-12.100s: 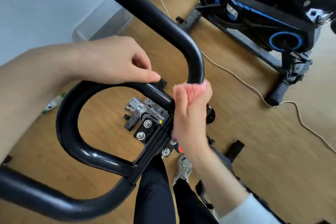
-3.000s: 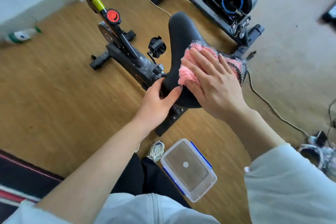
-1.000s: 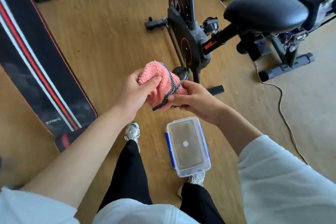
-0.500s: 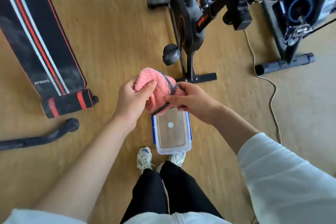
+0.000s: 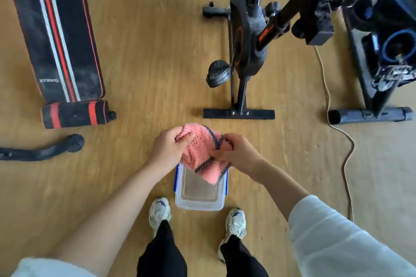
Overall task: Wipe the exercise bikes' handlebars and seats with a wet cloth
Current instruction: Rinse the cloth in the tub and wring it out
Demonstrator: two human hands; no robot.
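A fluffy pink cloth (image 5: 199, 152) with a black-and-white edge hangs between both hands, just above a clear plastic tub (image 5: 198, 198) with blue clips on the floor. My left hand (image 5: 170, 148) grips the cloth's left end. My right hand (image 5: 238, 153) pinches its right edge. The black and orange exercise bike (image 5: 247, 36) stands straight ahead, its rear foot bar (image 5: 238, 114) close beyond the cloth. A second bike (image 5: 387, 51) with blue trim stands at the right. Both seats and handlebars lie outside the view or are blurred at the top edge.
A black bench pad (image 5: 58, 29) with red and white stripes lies at the left, a foam roller (image 5: 76, 113) at its end and a curved black bar (image 5: 42, 152) beside it. A beige cable (image 5: 344, 141) snakes over the wooden floor at the right. My shoes (image 5: 158, 213) flank the tub.
I have turned away from the bike seat and looked down. Both hands have brought the cloth lower, over the tub, which now sits between my feet.
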